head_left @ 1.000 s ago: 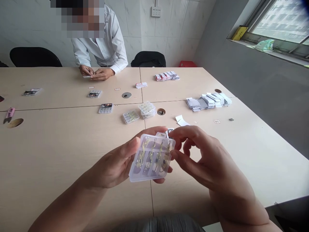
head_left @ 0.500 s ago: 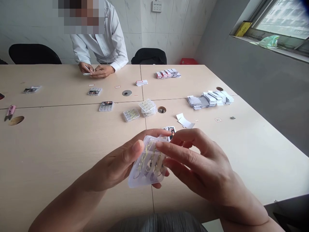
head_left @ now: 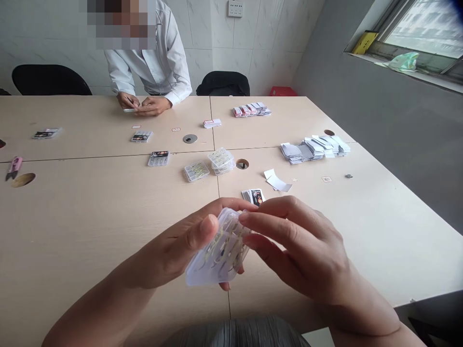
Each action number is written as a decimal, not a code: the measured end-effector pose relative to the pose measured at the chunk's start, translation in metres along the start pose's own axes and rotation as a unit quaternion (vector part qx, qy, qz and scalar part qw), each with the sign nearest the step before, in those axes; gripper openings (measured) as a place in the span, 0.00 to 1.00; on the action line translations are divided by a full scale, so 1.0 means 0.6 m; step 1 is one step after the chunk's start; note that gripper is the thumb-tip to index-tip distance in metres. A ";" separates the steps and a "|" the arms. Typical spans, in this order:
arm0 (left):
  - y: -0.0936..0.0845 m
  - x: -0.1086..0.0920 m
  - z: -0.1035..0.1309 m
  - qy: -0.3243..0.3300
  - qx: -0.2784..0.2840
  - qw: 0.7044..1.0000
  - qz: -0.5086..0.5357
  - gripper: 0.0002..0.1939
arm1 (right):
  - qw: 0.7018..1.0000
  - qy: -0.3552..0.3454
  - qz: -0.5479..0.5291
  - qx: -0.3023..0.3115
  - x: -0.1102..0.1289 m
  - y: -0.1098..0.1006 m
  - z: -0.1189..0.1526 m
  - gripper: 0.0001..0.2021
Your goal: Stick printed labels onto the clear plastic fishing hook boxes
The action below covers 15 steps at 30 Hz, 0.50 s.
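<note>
Far left of desk (head_left: 90, 217): pink-handled tool (head_left: 15, 166) next to a round cutout (head_left: 23, 180); dark-labelled case (head_left: 47, 134) behind them. Next, far side: co-worker's hands (head_left: 148, 106) on a small flat item (head_left: 129, 110), second labelled case (head_left: 141, 137) in front of them, third labelled case (head_left: 158, 158) nearer. Left hand (head_left: 188, 241) wrapped round the clear case (head_left: 208, 267), thumb on its left side, fingers behind. That case is tilted, up off the desk at near centre, yellowish strands in its compartments. Beyond it: loose case (head_left: 197, 171), then stacked cases (head_left: 222, 161) just right. Cards (head_left: 253, 196) lie past the fingers. Right hand (head_left: 304, 250) half-curled, fingertips on the clear case's right edge; can't tell if it's gripping. Rightward: loose slips (head_left: 278, 181), piled slips (head_left: 314, 149), small metal bit (head_left: 348, 176).
</note>
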<state>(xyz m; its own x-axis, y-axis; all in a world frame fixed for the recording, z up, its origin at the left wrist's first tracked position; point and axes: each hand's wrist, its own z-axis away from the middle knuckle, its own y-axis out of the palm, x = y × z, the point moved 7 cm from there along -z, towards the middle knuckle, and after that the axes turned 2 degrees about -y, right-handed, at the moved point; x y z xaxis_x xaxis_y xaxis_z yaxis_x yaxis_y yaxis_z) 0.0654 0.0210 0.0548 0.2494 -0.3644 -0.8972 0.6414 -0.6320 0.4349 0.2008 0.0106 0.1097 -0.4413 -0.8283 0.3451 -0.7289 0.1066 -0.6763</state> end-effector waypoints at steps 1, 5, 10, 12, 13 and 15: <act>0.001 0.001 0.000 -0.004 0.006 1.000 -0.005 0.28 | 1.000 -0.006 0.010 -0.005 0.001 0.000 0.001 0.18; -0.003 0.000 0.001 -0.016 -0.002 0.999 -0.038 0.28 | 1.000 -0.013 0.023 -0.004 0.002 0.002 0.005 0.22; 0.001 0.000 0.005 -0.014 -0.042 0.997 -0.060 0.30 | 1.000 -0.012 0.020 0.009 0.004 0.003 0.009 0.24; 0.002 -0.001 0.008 -0.005 -0.075 0.995 -0.070 0.30 | 1.000 -0.012 0.016 0.007 0.005 0.002 0.010 0.24; 0.003 0.000 0.009 -0.004 -0.083 0.994 -0.073 0.29 | 1.000 -0.012 0.014 0.004 0.006 0.001 0.010 0.24; 0.004 0.000 0.008 -0.004 -0.089 0.993 -0.078 0.29 | 1.000 -0.013 0.011 -0.001 0.008 0.001 0.010 0.24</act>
<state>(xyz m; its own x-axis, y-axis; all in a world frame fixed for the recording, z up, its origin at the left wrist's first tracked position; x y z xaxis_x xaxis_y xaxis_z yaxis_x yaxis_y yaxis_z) 0.0633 0.0163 0.0561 0.1326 -0.2776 -0.9515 0.7900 -0.5502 0.2706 0.2016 0.0034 0.1068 -0.4426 -0.8402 0.3134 -0.7201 0.1248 -0.6825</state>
